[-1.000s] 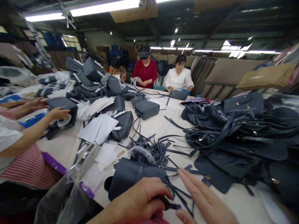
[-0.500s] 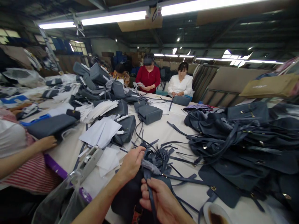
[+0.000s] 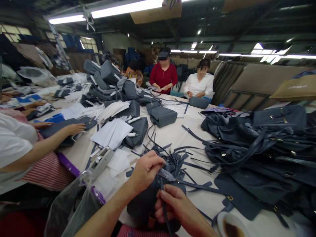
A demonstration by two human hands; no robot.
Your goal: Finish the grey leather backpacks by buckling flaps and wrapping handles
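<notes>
My right hand [image 3: 170,204] pinches a narrow dark blue-grey strap [image 3: 166,212], which hangs down between the fingers. Just above and to the left, my left hand [image 3: 148,169] is closed with thumb and forefinger together; what it grips is hidden. A plastic-wrapped piece [image 3: 166,175] shows beside its fingertips. Below both hands lies a dark handbag [image 3: 140,200], partly covered by my arms. Behind the hands is a tangle of loose straps [image 3: 176,161] on the pale table [image 3: 190,138].
A heap of dark bags [image 3: 247,174] fills the right side. A cup [image 3: 220,224] of brown liquid stands near my right forearm. White papers [image 3: 112,131] and stuffed bags [image 3: 161,116] lie ahead. At left, a co-worker's hand [image 3: 75,128] rests on another bag; two people sit or stand opposite.
The view has turned slightly to the right. My right hand stays on the strap, its fingers now closer together. The co-worker at left has reached further across the bag.
</notes>
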